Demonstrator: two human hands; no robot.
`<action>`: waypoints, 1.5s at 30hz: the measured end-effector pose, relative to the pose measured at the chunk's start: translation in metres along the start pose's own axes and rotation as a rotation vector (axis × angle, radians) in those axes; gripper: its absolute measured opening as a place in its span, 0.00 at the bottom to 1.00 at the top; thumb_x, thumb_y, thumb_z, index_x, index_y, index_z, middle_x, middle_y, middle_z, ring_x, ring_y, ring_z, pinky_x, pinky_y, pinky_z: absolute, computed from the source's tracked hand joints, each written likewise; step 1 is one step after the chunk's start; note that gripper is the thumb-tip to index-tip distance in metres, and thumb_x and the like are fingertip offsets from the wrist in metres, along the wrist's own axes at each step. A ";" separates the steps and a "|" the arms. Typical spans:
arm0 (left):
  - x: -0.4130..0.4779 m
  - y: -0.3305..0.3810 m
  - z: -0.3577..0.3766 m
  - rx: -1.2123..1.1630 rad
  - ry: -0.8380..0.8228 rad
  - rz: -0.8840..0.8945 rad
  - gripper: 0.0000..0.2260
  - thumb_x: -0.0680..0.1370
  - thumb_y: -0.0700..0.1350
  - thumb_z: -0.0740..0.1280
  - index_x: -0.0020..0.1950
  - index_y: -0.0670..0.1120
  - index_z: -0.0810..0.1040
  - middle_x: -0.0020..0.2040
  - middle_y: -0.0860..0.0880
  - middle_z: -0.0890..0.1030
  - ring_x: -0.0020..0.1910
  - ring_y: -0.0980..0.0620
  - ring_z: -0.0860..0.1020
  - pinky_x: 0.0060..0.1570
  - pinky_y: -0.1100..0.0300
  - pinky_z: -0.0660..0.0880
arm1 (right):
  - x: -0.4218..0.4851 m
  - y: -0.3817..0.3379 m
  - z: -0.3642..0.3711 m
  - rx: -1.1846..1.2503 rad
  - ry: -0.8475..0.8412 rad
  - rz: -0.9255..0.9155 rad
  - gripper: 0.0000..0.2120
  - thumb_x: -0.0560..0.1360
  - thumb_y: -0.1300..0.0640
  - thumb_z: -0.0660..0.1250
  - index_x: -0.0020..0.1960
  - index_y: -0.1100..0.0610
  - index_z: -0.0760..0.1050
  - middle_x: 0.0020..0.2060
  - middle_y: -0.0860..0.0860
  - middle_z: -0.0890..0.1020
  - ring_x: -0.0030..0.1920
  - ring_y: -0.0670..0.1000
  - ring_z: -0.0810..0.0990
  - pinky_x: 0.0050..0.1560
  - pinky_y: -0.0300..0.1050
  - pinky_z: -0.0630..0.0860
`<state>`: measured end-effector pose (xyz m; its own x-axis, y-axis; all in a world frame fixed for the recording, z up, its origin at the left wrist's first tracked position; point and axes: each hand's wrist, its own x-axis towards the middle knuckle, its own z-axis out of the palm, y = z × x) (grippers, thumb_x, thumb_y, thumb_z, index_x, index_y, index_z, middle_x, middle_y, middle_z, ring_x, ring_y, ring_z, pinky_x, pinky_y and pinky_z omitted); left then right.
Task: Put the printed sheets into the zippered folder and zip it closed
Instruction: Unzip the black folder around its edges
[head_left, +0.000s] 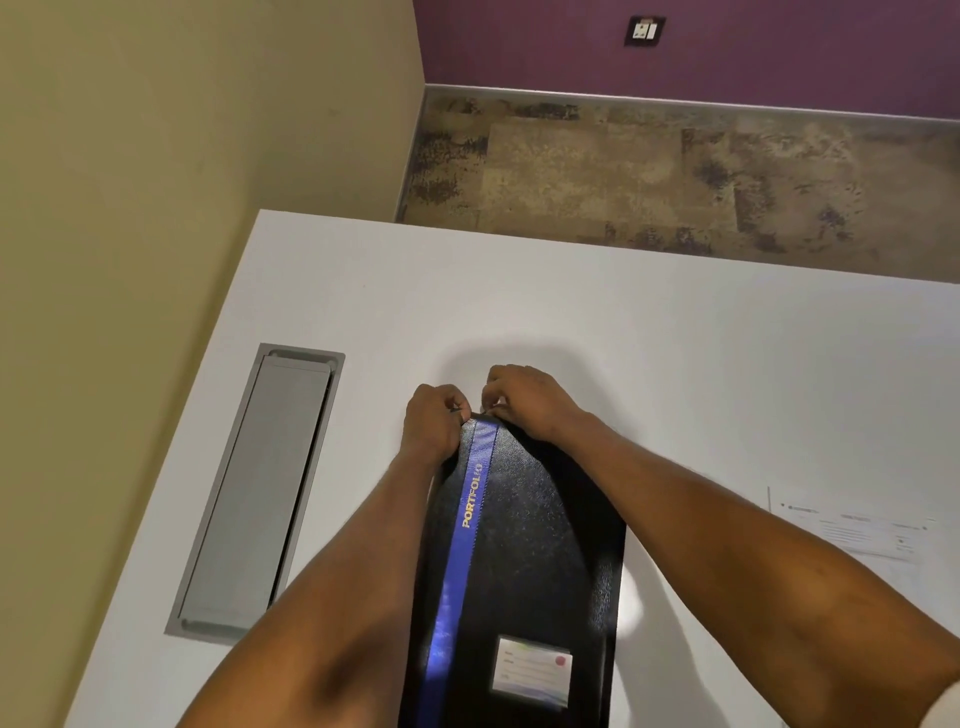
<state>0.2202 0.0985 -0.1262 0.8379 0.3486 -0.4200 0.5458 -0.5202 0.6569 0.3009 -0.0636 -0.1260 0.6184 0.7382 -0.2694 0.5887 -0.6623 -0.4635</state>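
Observation:
A black zippered folder (540, 561) with a blue stripe marked PORTFOLIO lies lengthwise on the white table, a label card near its close end. Both hands meet at its far edge. My left hand (434, 421) pinches a small dark zipper pull at the far left corner. Fingers curled, my right hand (524, 397) grips the folder's far edge just beside it. A printed sheet (852, 530) lies flat on the table to the right of the folder, partly covered by my right forearm.
A grey metal cable hatch (260, 493) is set into the white table (623, 322) on the left. The table's far edge drops to patterned carpet (649, 171); a beige wall stands close on the left.

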 end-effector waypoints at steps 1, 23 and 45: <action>0.000 0.000 -0.001 0.003 -0.008 0.003 0.07 0.75 0.32 0.69 0.40 0.40 0.83 0.43 0.43 0.83 0.43 0.47 0.78 0.38 0.62 0.70 | 0.000 0.000 0.000 0.023 0.003 0.000 0.03 0.78 0.56 0.71 0.48 0.52 0.84 0.50 0.49 0.80 0.49 0.54 0.79 0.45 0.48 0.72; 0.000 -0.021 -0.013 0.025 -0.005 -0.035 0.14 0.76 0.32 0.66 0.36 0.46 0.82 0.39 0.45 0.84 0.40 0.48 0.81 0.38 0.58 0.73 | -0.145 0.091 0.008 0.066 0.122 0.427 0.03 0.79 0.48 0.69 0.48 0.45 0.82 0.47 0.43 0.82 0.47 0.47 0.81 0.42 0.44 0.70; -0.115 0.065 0.153 0.828 -0.358 0.497 0.46 0.75 0.62 0.65 0.84 0.49 0.44 0.85 0.44 0.40 0.83 0.43 0.35 0.73 0.24 0.43 | -0.207 0.046 0.077 0.462 0.484 0.695 0.05 0.79 0.54 0.68 0.46 0.48 0.81 0.42 0.44 0.82 0.41 0.47 0.80 0.45 0.52 0.82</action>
<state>0.1603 -0.0947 -0.1311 0.8512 -0.2349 -0.4694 -0.1406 -0.9636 0.2273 0.1595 -0.2374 -0.1565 0.9599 -0.0009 -0.2803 -0.1894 -0.7393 -0.6462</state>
